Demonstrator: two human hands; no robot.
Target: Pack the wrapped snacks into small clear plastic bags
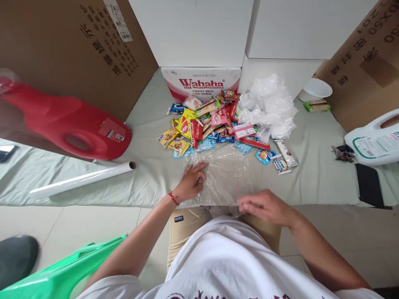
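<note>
Cloth-covered bench (156, 180): clear plastic (229, 174) lies before you, apparently mostly spread, though wrinkled. Your left hand (191, 181) rests on it, grip unclosed; your right hand (266, 206) is blurred near its edge, grip indeterminable. Beyond, packaged snacks (203, 131) lie loose beside crumpled plastic (269, 108).

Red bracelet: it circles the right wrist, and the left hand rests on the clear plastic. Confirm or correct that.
Wrong side: the head view shows the red bracelet circling the left wrist, not the right. The left hand does rest on the clear plastic.
</note>
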